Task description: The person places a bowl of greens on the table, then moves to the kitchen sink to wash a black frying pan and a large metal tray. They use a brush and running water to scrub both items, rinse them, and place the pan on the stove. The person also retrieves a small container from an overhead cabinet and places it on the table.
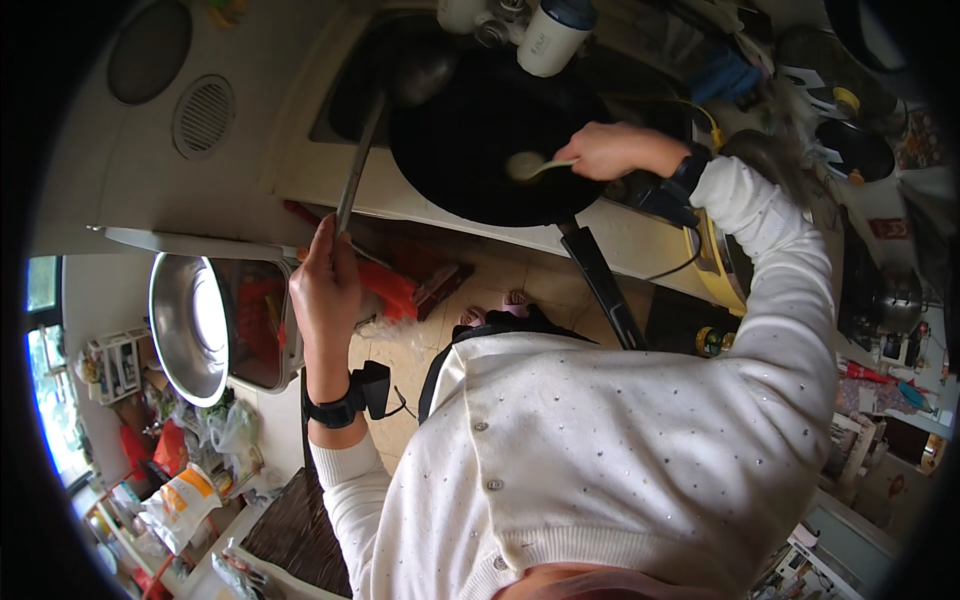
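A large black wok (465, 127) sits on the stove, its dark handle (600, 281) pointing towards my body. My right hand (611, 152) grips the handle of a pale spoon (527, 164), whose bowl is low inside the wok. My left hand (326, 289) is closed around the long handle of a metal ladle (358, 165). The ladle's rounded bowl (425, 75) hangs over the far left of the wok and looks dim and blurred. The wok's contents are too dark to tell.
Behind the wok stands a white container (553, 41) with a dark blue top. A yellow appliance (712, 262) is near my right elbow. To the left is a shiny metal basin (169, 330). Red bags (386, 289) lie low under the counter's edge (487, 206).
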`<state>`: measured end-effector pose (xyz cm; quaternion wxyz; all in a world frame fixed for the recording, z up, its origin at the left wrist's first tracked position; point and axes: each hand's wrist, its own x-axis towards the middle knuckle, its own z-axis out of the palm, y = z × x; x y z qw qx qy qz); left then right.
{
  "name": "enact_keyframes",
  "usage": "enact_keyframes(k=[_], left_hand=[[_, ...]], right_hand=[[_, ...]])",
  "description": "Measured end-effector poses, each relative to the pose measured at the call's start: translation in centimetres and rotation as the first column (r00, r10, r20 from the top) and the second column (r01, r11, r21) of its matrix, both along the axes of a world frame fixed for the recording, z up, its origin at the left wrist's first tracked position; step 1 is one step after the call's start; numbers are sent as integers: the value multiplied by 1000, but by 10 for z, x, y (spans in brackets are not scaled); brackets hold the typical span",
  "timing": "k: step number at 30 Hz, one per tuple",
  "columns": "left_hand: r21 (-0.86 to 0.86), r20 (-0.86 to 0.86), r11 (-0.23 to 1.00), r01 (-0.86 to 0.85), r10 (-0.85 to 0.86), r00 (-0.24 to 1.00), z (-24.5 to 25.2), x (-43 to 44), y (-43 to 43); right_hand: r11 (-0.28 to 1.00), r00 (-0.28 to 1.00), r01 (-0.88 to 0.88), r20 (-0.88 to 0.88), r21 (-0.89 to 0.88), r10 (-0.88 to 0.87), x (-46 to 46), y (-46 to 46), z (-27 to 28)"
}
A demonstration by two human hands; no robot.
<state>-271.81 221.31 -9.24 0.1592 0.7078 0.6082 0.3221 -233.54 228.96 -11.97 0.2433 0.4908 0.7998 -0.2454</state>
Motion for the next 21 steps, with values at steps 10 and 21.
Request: enact_keyframes(k=[10, 21], left_hand=[[62, -2, 998, 26, -26, 1000, -3, -4, 10], [30, 30, 999, 45, -46, 998, -3, -4, 15]], right_hand=[[998, 940, -17, -340, -68, -7, -34, 22, -29], [742, 944, -306, 292, 597, 154, 5, -9, 3]])
